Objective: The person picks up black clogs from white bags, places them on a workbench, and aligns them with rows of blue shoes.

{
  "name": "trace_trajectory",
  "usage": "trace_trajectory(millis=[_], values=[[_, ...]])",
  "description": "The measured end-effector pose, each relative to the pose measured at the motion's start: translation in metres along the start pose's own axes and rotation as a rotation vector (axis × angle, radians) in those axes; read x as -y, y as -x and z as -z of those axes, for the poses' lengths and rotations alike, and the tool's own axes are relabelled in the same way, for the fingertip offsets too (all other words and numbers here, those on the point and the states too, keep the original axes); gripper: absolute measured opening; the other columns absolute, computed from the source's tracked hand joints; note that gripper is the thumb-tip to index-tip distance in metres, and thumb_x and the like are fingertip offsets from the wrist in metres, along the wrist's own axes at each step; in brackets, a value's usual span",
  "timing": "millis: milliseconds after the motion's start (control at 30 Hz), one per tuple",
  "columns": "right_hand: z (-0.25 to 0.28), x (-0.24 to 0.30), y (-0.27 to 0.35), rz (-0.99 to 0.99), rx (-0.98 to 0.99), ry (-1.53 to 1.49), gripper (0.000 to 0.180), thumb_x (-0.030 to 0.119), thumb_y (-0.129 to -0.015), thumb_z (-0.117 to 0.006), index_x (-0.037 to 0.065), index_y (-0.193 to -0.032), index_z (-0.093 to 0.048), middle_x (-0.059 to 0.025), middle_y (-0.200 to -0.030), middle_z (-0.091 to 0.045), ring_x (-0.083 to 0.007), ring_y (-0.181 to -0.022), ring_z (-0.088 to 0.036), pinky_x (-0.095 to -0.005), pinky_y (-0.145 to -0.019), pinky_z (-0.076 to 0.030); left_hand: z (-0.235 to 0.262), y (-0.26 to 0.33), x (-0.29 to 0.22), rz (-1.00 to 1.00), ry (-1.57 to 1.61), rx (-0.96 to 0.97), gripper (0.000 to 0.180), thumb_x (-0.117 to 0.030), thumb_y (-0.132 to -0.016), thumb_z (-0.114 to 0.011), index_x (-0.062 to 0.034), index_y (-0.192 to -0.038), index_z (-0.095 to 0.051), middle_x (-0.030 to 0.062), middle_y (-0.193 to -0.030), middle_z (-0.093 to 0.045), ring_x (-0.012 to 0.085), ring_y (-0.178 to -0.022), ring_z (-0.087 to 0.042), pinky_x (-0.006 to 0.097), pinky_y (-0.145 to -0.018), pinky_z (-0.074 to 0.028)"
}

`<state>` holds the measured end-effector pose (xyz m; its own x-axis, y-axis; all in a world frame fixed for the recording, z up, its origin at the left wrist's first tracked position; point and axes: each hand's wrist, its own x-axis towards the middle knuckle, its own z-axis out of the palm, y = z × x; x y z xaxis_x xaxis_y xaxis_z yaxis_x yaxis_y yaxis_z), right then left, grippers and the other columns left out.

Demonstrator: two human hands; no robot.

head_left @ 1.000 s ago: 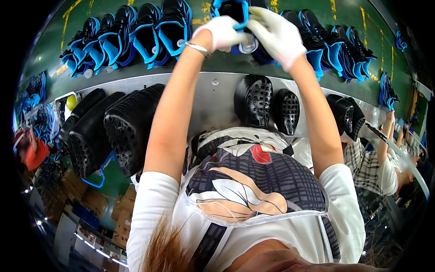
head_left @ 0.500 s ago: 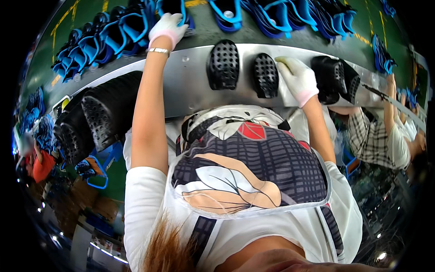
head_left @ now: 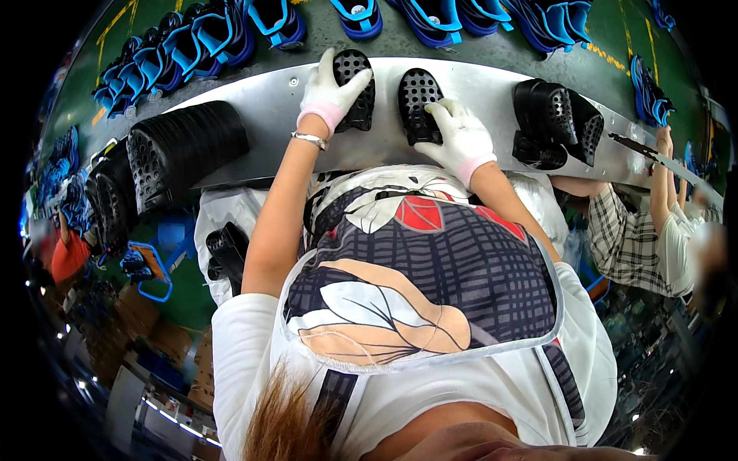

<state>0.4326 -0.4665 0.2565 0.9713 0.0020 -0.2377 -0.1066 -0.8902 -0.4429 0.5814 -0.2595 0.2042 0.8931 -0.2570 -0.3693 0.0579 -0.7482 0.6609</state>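
While the two black inserts sit apart on the metal surface (head_left: 265, 165), each hand seems able to take its own. Left hand (head_left: 338, 86) grips left insert (head_left: 364, 111); right hand (head_left: 455, 138) curls fingers on right insert (head_left: 419, 86) beside it, grip unclear. Earlier, left hand was farther off, at a blue-trimmed shoe (head_left: 288, 38).

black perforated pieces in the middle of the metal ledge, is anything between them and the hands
Nothing visible is: the left hand touches the left piece, and the right hand touches the right piece near its lower right edge.
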Motion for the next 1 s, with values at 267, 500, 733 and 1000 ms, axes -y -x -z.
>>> trace_trajectory(millis=[267,500,733,1000], values=[[0.013,-0.007,0.003,0.114,0.002,-0.109,0.056,0.030,-0.065,-0.079,0.006,-0.109,-0.055,-0.0127,-0.112,-0.056,-0.0311,-0.107,-0.056,-0.0395,-0.090,-0.047,-0.013,0.045,-0.013,0.045,-0.105,-0.118,0.092,-0.062,-0.077,-0.062,-0.0076,-0.145,-0.034,0.0245,-0.132,-0.048,0.0406,-0.122,-0.048,0.045,-0.101,-0.040],[0.072,0.034,-0.004,0.277,-0.089,-0.483,0.061,0.018,-0.066,-0.081,0.002,-0.118,-0.054,-0.0138,-0.110,-0.056,-0.0268,-0.097,-0.059,-0.0348,-0.089,-0.049,0.032,0.045,-0.045,-0.208,0.467,0.064,0.067,-0.053,-0.090,-0.057,0.0008,-0.129,-0.051,0.0150,-0.114,-0.062,0.0220,-0.103,-0.062,0.033,-0.090,-0.049],[0.071,0.063,-0.032,0.280,-0.066,-0.462,0.055,0.028,-0.076,-0.073,0.003,-0.121,-0.055,-0.0168,-0.118,-0.057,-0.0317,-0.109,-0.055,-0.0363,-0.091,-0.047,0.041,0.051,-0.051,0.040,1.430,0.598,0.063,-0.057,-0.092,-0.052,-0.0042,-0.125,-0.055,0.0110,-0.115,-0.063,0.0203,-0.103,-0.062,0.035,-0.090,-0.051],[0.055,0.085,-0.063,0.062,-0.030,-0.332,0.042,0.036,-0.081,-0.068,0.003,-0.107,-0.060,-0.0182,-0.093,-0.064,-0.0337,-0.084,-0.063,-0.0399,-0.074,-0.050,0.052,0.024,-0.031,-0.004,1.279,0.302,0.030,-0.025,-0.097,-0.057,-0.0043,-0.117,-0.053,0.0029,-0.105,-0.062,0.0119,-0.094,-0.061,0.029,-0.083,-0.051]])
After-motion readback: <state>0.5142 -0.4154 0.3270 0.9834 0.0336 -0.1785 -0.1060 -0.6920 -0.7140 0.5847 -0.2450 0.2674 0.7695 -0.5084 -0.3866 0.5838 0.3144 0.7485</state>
